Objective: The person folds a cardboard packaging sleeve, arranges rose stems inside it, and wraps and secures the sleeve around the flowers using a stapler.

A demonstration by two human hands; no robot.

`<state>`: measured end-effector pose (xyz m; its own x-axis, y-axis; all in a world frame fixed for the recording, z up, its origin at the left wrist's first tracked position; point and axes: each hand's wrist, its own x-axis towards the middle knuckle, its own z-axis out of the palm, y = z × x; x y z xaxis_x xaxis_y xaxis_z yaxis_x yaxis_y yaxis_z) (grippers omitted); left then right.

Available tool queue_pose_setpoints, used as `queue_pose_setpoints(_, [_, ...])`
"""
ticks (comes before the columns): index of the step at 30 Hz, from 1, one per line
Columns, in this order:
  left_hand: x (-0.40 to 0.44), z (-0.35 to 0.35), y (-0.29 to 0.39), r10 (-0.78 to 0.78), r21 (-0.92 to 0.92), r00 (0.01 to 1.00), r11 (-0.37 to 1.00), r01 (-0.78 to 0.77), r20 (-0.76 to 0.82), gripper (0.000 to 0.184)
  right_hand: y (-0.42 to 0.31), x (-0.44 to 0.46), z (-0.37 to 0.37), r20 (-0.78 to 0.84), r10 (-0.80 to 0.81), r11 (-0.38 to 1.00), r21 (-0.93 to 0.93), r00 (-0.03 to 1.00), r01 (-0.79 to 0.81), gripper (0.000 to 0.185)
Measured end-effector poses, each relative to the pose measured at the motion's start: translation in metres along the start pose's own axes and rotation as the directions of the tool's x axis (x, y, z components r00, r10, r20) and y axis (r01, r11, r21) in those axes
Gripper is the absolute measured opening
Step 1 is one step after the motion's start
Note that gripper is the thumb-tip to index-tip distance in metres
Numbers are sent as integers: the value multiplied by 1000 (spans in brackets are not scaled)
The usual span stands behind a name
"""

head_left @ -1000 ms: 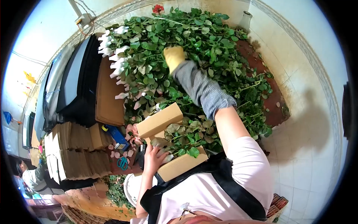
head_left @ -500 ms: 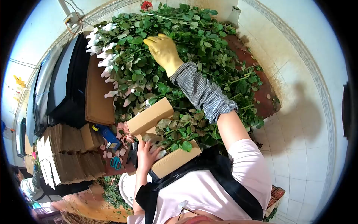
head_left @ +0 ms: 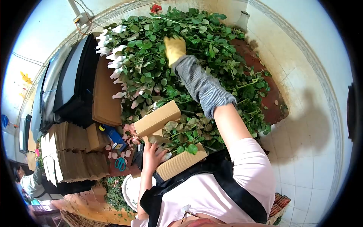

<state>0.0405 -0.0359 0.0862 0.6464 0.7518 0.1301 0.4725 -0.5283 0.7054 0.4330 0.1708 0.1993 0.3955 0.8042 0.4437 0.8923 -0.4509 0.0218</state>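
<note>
My right hand, in a yellow rubber glove, reaches into a large heap of leafy rose stems. Its fingers curl down into the leaves, which hide the tips and whatever is between them. White netting sleeves cover the flower heads along the heap's left side. Bare, my left hand lies with fingers spread at the left end of a folded corrugated cardboard wrap. It touches a white-sleeved head there. A smaller bunch of leafy stems lies inside the wrap.
Stacked cardboard sheets stand left, near a blue tool and teal scissors. Pink petals are scattered beside them. Black-and-grey panels lean behind. Tiled wall bounds the right. Another person is at far left.
My right hand has turned and its fingers have dipped down into the leaves. The view has shifted slightly, while my left hand stays on the cardboard wrap.
</note>
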Motion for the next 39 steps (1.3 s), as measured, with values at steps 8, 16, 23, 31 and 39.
queue_pose_setpoints(8, [-1,0,0,-14,61,1000,998,15,-5,42,21,4,-26,-261,131,939,343,956,-35,15])
queue_pose_setpoints(16, [0,0,-1,44,53,999,998,-43,-18,43,47,-23,-55,-578,-88,889,322,811,326,23])
queue_pose_setpoints(23, [-1,3,-6,53,55,998,997,-52,-24,44,45,-50,-44,-155,59,955,298,986,-10,17])
queue_pose_setpoints(31, [-1,0,0,37,81,999,996,-35,-33,40,49,-116,-47,238,-207,954,263,949,142,50])
queue_pose_setpoints(39, [0,-1,-4,-10,32,1000,999,9,27,45,37,-187,-69,-336,-311,753,484,889,446,44])
